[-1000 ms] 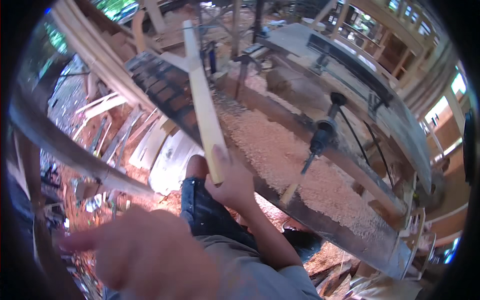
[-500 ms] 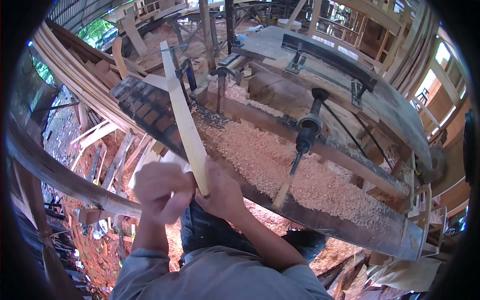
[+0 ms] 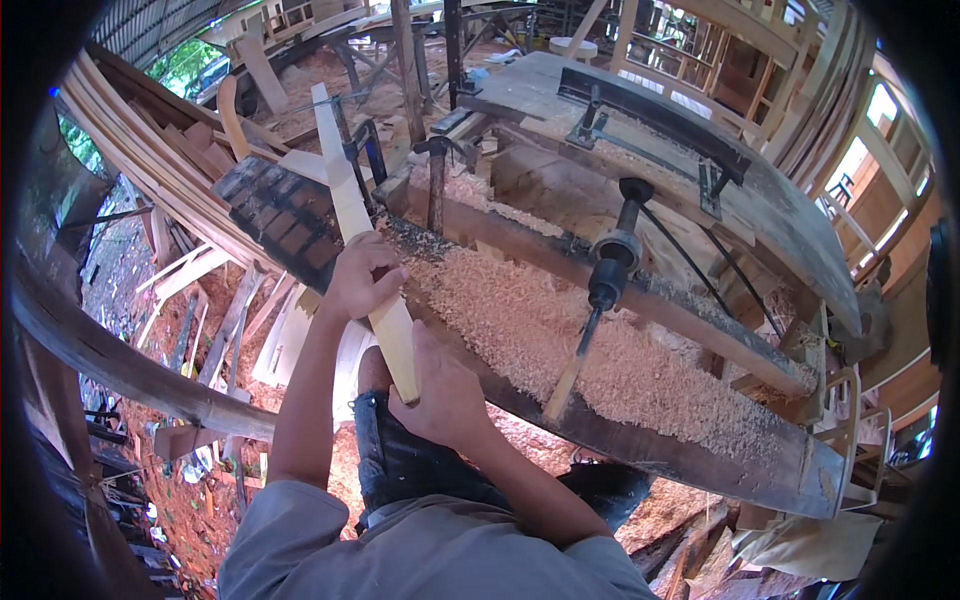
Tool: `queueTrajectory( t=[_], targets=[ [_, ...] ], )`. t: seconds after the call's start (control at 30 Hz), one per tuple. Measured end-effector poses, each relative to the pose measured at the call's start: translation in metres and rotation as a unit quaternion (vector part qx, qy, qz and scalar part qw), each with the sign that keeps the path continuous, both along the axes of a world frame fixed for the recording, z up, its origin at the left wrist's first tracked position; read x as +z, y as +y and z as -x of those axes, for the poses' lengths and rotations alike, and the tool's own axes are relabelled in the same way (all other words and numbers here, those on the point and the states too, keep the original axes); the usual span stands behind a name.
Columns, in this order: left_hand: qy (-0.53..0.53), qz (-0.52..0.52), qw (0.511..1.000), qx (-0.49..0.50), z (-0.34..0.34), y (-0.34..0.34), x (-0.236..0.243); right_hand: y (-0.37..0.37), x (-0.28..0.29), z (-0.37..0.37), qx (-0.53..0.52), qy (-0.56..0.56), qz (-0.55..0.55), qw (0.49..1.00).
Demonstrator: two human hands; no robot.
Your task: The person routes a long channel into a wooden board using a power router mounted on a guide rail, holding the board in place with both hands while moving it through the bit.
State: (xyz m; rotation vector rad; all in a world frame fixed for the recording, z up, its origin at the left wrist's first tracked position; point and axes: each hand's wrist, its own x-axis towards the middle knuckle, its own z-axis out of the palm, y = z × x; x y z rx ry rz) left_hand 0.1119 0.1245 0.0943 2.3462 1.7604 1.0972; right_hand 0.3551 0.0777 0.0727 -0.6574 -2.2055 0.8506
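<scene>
A long pale wooden slat [image 3: 345, 190] slants from my lap up past the left part of the bench, its near end squared off. My right hand [image 3: 448, 390] grips the slat near that lower end, fingers on its right side. Higher up, the curled fingers of my left hand [image 3: 362, 280] close around the slat's middle. To the right of my hands, a black machine spindle [image 3: 612, 270] carries a thin bit, whose tip is over a narrow wooden strip [image 3: 566, 388] on the bench.
Heaps of wood shavings [image 3: 510, 310] cover the dark bench [image 3: 660, 445]. A large machine table [image 3: 530, 85] with a black fence stands behind. Long planks [image 3: 150, 170] lean at the left, and a curved pole [image 3: 140, 365] crosses the left side. Scrap wood litters the ground.
My left hand has moved up and forward from beside the slat's lower end onto its middle. The slat's far end has shifted slightly left. My right hand keeps its hold.
</scene>
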Motion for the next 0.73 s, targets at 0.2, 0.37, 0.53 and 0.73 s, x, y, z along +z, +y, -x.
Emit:
queueTrajectory(
  t=[0.2, 0.37, 0.53, 0.73],
  targets=[
    [-0.007, -0.011, 0.999, 0.038, -0.0029, -0.0008, -0.0012, 0.0012, 0.0019, -0.002, 0.013, -0.043, 0.043, 0.998],
    [-0.013, -0.024, 0.999, 0.047, -0.0072, -0.0012, 0.0007, 0.002, 0.0047, -0.0024, 0.018, -0.043, 0.046, 0.998],
    [-0.009, -0.016, 0.999, 0.047, -0.0044, -0.002, -0.0015, 0.0025, 0.0014, -0.0006, 0.016, -0.022, 0.021, 0.999],
    [-0.018, -0.01, 0.999, 0.048, -0.001, -0.0004, -0.0067, 0.0022, -0.0013, -0.0006, 0.012, -0.033, 0.028, 0.999]
  ],
)
